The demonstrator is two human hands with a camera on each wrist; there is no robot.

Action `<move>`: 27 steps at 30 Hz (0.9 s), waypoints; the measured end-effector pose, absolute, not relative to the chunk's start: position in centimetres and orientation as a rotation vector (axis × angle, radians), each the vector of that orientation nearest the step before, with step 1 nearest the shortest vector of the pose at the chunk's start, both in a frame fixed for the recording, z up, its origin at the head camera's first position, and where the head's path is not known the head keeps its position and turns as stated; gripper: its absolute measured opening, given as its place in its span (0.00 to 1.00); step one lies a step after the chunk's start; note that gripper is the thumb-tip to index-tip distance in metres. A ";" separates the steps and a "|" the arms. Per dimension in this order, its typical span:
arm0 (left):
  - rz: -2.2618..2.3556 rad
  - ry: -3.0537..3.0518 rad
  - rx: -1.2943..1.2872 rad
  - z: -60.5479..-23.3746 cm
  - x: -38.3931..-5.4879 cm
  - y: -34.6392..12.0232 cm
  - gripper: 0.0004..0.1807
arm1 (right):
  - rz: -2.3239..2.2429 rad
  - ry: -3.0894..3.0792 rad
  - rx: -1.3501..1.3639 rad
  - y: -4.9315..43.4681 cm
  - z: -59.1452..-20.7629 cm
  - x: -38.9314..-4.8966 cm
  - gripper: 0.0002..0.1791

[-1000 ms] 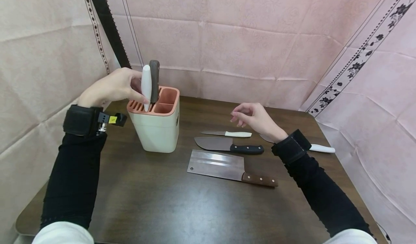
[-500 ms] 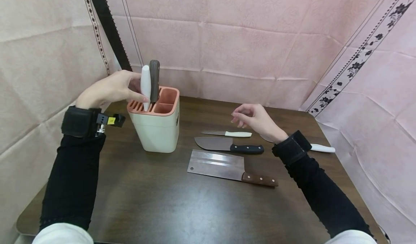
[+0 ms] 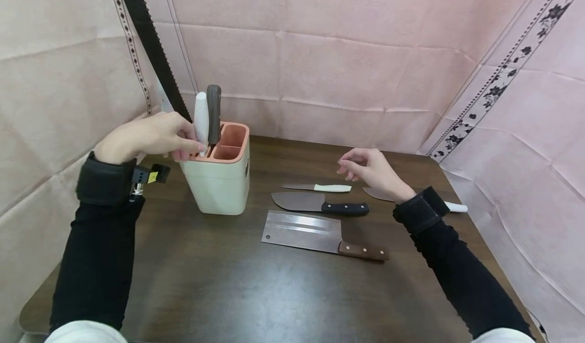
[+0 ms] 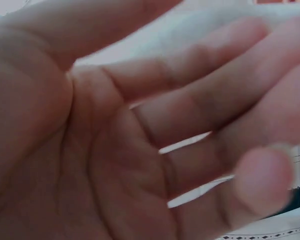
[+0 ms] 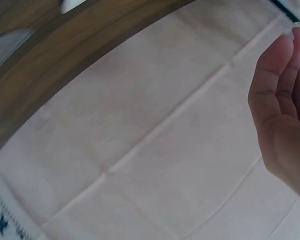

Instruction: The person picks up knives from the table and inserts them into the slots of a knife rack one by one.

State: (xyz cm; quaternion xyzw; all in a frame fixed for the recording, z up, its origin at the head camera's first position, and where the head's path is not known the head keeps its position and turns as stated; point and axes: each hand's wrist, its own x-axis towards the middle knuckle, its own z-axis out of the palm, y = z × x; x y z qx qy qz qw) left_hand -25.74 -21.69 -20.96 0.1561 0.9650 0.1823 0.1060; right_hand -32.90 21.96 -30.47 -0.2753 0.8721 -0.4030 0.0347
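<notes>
In the head view, a white-handled knife (image 3: pixel 201 119) and a grey-handled knife (image 3: pixel 214 112) stand in the slots of a pale green knife block (image 3: pixel 217 188) with an orange top. My left hand (image 3: pixel 148 135) is at the block's left side, its thumb tip by the foot of the white handle; whether it touches is unclear. The left wrist view shows that palm (image 4: pixel 105 150) with loosely bent fingers and nothing gripped. My right hand (image 3: pixel 370 169) hovers over the table's far right, fingers loosely curled, holding nothing. The right wrist view shows its fingers (image 5: pixel 272 75) against the cloth.
On the brown table (image 3: pixel 219 277) lie a small white-handled knife (image 3: pixel 332 188), a black-handled knife (image 3: pixel 345 209) and a cleaver (image 3: pixel 303 231) with a brown handle. Another white-handled knife (image 3: pixel 456 207) lies partly behind my right wrist. Pale patterned cloth (image 3: pixel 329 74) hangs behind the table.
My left hand has come down and left from beside the white handle, its fingers lower against the block. My right hand has shifted slightly right. The view has moved a little.
</notes>
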 end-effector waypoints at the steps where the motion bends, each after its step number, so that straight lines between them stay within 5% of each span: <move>1: 0.534 2.816 0.480 -20.9 -25.7 -21.4 0.13 | -1.215 2.711 -0.833 22.5 -30.6 -33.1 0.12; 8: 0.566 2.714 0.625 -21.0 -25.1 -19.5 0.14 | -0.865 2.989 -0.681 27.8 -33.2 -35.4 0.15; 17: 0.593 2.701 0.733 -21.6 -24.8 -18.2 0.10 | -0.320 3.182 -0.156 37.8 -40.8 -37.7 0.27; 27: 0.520 2.726 0.789 -21.9 -25.5 -17.6 0.09 | -0.079 3.301 0.083 44.5 -44.8 -36.6 0.13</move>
